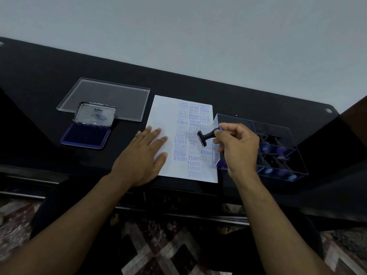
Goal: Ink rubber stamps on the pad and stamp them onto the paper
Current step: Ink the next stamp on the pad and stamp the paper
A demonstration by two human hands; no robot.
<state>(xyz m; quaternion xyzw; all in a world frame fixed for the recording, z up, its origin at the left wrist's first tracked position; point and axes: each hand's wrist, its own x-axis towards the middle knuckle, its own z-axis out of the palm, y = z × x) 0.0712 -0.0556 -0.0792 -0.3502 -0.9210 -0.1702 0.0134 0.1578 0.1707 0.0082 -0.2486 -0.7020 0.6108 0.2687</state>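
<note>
The left hand [144, 155] lay flat on the paper [164, 116] with straight fingers; the right hand [237, 149] pinched a black stamp [206, 136] by its handle, held tipped just above the paper's right side; blue words covered that side, some too faint to read; more stamps [278, 155] sat half hidden in the clear box [234, 120]; farther left, the blue ink pad [85, 135] lay open on the black table [39, 86].

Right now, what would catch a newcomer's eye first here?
The white paper mid-table, its right half crowded with blue stamped words. Over it the right hand holds a black stamp, while the left hand lies flat on the sheet. Left of that sits an open ink pad.
</note>
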